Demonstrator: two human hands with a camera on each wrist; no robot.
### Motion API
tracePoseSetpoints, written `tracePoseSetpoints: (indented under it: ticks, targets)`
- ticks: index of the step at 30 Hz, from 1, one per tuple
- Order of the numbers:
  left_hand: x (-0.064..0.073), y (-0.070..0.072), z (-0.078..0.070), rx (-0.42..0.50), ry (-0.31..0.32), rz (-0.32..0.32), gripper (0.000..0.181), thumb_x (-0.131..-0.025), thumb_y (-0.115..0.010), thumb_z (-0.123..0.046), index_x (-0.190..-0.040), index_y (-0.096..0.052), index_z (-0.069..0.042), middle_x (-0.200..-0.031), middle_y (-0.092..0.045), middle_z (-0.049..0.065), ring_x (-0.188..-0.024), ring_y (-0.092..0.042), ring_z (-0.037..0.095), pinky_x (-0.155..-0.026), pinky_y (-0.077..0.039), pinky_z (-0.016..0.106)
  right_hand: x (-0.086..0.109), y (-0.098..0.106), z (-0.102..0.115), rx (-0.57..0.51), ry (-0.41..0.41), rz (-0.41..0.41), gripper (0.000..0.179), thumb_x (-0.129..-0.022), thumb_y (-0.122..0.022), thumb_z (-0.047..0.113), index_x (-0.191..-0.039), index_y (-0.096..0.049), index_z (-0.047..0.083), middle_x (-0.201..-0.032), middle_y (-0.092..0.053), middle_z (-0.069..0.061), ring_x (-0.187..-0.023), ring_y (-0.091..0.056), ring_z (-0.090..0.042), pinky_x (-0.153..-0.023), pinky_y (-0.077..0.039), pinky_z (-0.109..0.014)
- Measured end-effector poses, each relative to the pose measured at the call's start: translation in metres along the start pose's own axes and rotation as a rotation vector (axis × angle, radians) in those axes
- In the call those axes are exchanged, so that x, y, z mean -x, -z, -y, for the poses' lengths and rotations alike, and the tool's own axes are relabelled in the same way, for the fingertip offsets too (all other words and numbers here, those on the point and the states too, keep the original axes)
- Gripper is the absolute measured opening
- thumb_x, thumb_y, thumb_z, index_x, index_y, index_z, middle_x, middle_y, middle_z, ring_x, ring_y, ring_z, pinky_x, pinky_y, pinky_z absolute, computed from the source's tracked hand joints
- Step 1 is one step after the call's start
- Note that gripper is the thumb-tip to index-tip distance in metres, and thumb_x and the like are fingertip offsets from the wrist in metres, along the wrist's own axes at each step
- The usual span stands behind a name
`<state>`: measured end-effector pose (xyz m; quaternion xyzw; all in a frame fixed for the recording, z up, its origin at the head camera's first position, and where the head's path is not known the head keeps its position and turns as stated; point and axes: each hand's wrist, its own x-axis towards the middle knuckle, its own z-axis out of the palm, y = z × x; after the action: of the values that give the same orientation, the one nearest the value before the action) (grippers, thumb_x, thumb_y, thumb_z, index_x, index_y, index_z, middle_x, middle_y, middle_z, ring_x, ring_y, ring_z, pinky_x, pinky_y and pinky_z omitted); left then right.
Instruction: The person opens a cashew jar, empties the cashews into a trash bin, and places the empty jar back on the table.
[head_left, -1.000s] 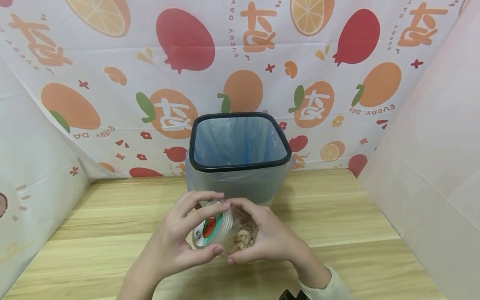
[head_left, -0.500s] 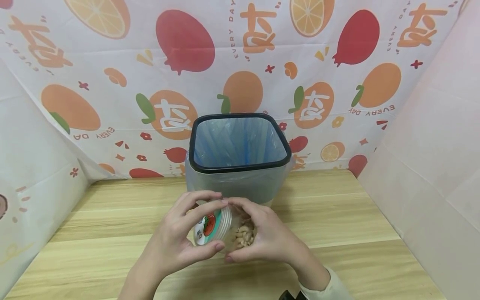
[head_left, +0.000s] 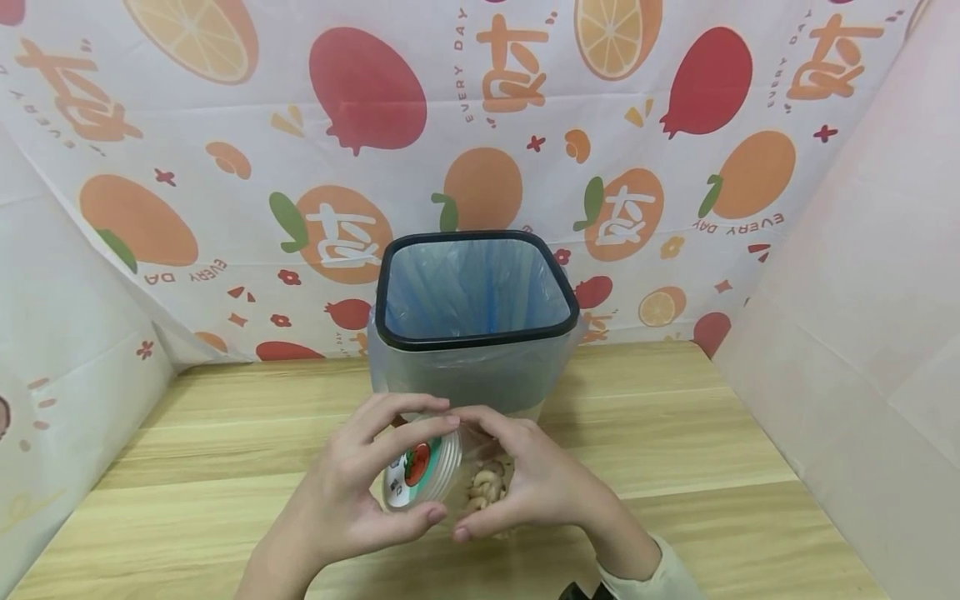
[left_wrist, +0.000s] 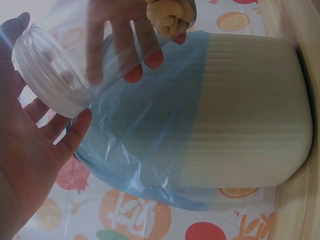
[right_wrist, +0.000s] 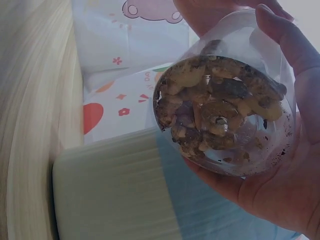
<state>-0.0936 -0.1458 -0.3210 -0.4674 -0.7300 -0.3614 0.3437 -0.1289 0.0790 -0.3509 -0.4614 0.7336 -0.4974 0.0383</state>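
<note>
Over the table, both hands hold a clear plastic jar [head_left: 470, 446] tilted on its side in front of the waste bin. My left hand [head_left: 352, 479] grips the lid [head_left: 417, 468], which bears a white and green label with a red picture. The lid sits at the jar's mouth end. My right hand [head_left: 540, 477] wraps the body from the right, thumb below and fingers over the top. Inside lie cashews [head_left: 487, 483]. Through the jar's base [right_wrist: 222, 120] in the right wrist view, dark specks and darkened pieces show among the nuts.
Behind the hands stands a pale waste bin [head_left: 472, 367] with a black rim [head_left: 480, 342] and a bluish plastic liner [head_left: 472, 283]. It rests on a wood-grain table [head_left: 675, 433]. A fruit-print cloth [head_left: 615, 108] hangs at the back, with pale cloth walls at both sides.
Hands and jar appear slightly lower in the head view, along with the background. The cashews have shifted a little in the jar. Both hands keep their hold.
</note>
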Motion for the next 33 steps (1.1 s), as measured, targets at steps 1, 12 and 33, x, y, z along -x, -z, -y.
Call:
tracePoseSetpoints:
  ticks: [1, 12, 33]
  targets:
    - [0.000, 0.000, 0.000, 0.000, -0.002, -0.002, 0.051, -0.088, -0.073, -0.045, -0.125, -0.067, -0.010, -0.120, -0.063, 0.013, -0.107, -0.057, 0.025, -0.092, -0.044, 0.017, 0.000, 0.000, 0.000, 0.002, 0.005, 0.000, 0.093, -0.067, -0.094, 0.024, -0.144, -0.043, 0.030, -0.132, -0.060, 0.010, -0.113, -0.063, -0.010, -0.096, -0.055, -0.034]
    - [0.001, -0.001, 0.003, -0.015, -0.008, -0.018, 0.051, -0.089, -0.072, -0.045, -0.124, -0.068, -0.009, -0.119, -0.064, 0.013, -0.105, -0.057, 0.025, -0.090, -0.044, 0.018, 0.000, -0.001, -0.001, 0.015, 0.011, -0.015, 0.091, -0.069, -0.093, 0.030, -0.145, -0.043, 0.031, -0.133, -0.059, 0.012, -0.114, -0.062, -0.010, -0.095, -0.056, -0.034]
    - [0.004, 0.001, 0.002, -0.102, 0.076, 0.029, 0.056, -0.088, -0.070, -0.053, -0.127, -0.067, -0.014, -0.122, -0.063, 0.006, -0.108, -0.057, 0.021, -0.091, -0.043, 0.015, -0.001, -0.001, -0.003, 0.008, -0.013, -0.020, 0.093, -0.067, -0.094, 0.026, -0.144, -0.043, 0.033, -0.133, -0.059, 0.011, -0.114, -0.062, -0.010, -0.094, -0.056, -0.035]
